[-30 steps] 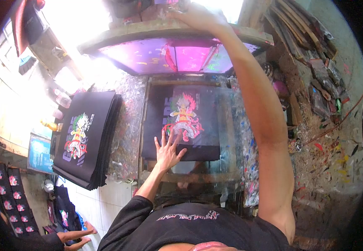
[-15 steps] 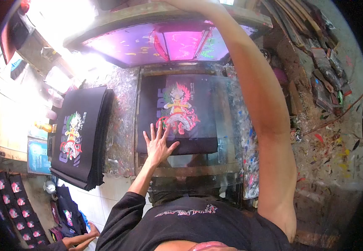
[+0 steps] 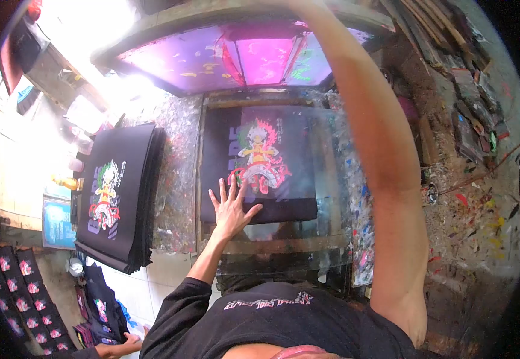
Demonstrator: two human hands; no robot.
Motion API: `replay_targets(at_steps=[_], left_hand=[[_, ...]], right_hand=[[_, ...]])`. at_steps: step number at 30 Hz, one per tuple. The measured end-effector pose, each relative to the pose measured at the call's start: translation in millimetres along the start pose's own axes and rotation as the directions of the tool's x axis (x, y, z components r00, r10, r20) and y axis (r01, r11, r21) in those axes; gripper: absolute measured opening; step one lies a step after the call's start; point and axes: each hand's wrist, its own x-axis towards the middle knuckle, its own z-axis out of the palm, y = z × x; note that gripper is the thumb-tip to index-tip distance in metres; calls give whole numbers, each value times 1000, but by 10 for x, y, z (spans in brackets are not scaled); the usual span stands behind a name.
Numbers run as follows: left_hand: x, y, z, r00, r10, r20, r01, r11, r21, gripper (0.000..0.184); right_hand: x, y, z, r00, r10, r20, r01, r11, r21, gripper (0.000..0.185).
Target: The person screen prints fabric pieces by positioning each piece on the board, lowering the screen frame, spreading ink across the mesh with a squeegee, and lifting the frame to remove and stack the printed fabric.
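My left hand [image 3: 233, 212] lies flat, fingers spread, on the lower part of a black fabric panel [image 3: 299, 209]. A colourful cartoon figure and purple lettering are printed on that panel, which lies on a glass-topped printing board [image 3: 331, 233]. Beyond it a screen printing frame [image 3: 355, 23] is tilted up, its mesh glowing pink and violet. My right arm reaches far forward, and my right hand [image 3: 299, 3] is at the frame's upper edge, gripping it. The top of the view cuts off most of its fingers.
A stack of printed black panels [image 3: 137, 197] stands to the left. Another person's hand [image 3: 122, 347] shows at lower left, near hanging printed pieces [image 3: 23, 293]. Paint-stained wood and squeegee-like tools [image 3: 469, 119] lie along the right wall. A blue sign [image 3: 58, 222] is at left.
The view has shifted slightly, so most things appear a little further right. My left hand stays flat on the panel, and the screen frame remains raised.
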Motion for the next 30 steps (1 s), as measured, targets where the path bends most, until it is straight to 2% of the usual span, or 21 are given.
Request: replay_targets(at_steps=[2, 4, 6, 7, 8, 9, 10, 11, 12, 13, 14, 15, 16, 18, 20, 22, 24, 25, 27, 28, 30], left_hand=[[116, 143, -3, 998, 3, -56, -4, 999, -35, 98], [316, 697, -133, 993, -62, -97, 56, 996, -69, 97], [586, 1172, 7, 981, 155, -117, -173, 972, -161, 81], [787, 1146, -26, 975, 169, -142, -190, 970, -150, 81], [1036, 1154, -102, 952, 304, 42, -212, 751, -625, 70], [1216, 1220, -215, 848, 512, 136, -67, 358, -932, 59], [985, 1363, -727, 963, 192, -191, -262, 484, -835, 47], [784, 1339, -1146, 833, 62, -549, -461, 625, -629, 54], [755, 1064, -1486, 607, 177, -775, -530, 817, -228, 64], [719, 804, -1696, 506, 189, -842, -389, 921, -27, 73], [589, 687, -2012, 526, 153, -837, -142, 986, 91, 72], [443, 557, -2256, 543, 105, -833, 127, 970, 206, 71], [346, 322, -2320, 559, 93, -824, 144, 968, 207, 71], [137, -107, -2395, 894, 3, -448, 98, 975, 201, 63], [-211, -562, -1519, 949, 163, -270, -95, 964, 248, 59], [-623, -460, -1132, 985, 142, -98, -122, 975, 183, 61], [-776, -547, -563, 986, 123, -116, -122, 992, 18, 60], [-821, -492, -495, 979, 122, -164, -120, 993, 19, 60], [-801, -462, -356, 967, 82, -241, -84, 996, 2, 62], [-792, -473, -312, 966, 57, -251, -62, 998, -15, 62], [-795, -495, -278, 960, 89, -267, -81, 996, 39, 61]], right_hand=[[-52, -13, -9, 999, 21, -49, -22, 999, -23, 73], [-108, -25, -44, 998, 42, -38, -43, 999, -24, 74], [-14, 64, 183, 998, 39, -45, -40, 999, -17, 75], [165, 282, 527, 967, -233, -103, 227, 971, -70, 80], [97, 270, 443, 953, -288, -95, 277, 954, -113, 81], [19, 247, 351, 936, -341, -87, 325, 933, -156, 83], [-289, 102, 240, 968, -246, -53, 235, 959, -158, 81], [-602, -52, 120, 989, -148, -19, 143, 975, -169, 79], [-793, -71, 127, 994, -108, 6, 107, 981, -161, 77], [-1048, -83, 142, 987, -146, -61, 135, 979, -151, 74], [-1304, -128, 224, 975, -187, -117, 171, 976, -135, 71], [-1592, -154, 347, 973, -181, -144, 168, 981, -100, 68], [-1903, -167, 488, 969, -185, -162, 177, 982, -61, 65], [-2515, -122, 903, 898, -373, -234, 322, 918, -232, 58], [-3076, -131, 1228, 965, -263, 0, 252, 925, -284, 53], [-3396, 95, 1758, 951, -178, 253, 232, 952, -202, 46], [-3461, 314, 2004, 888, -134, 439, 146, 989, 5, 31], [-3535, 396, 2002, 890, -122, 439, 135, 991, 1, 31], [-3729, 547, 1995, 823, -301, 482, 354, 935, -20, 31], [-3902, 629, 2107, 855, -385, 348, 420, 907, -29, 31], [-3889, 715, 2106, 815, -555, 165, 573, 814, -92, 36]])
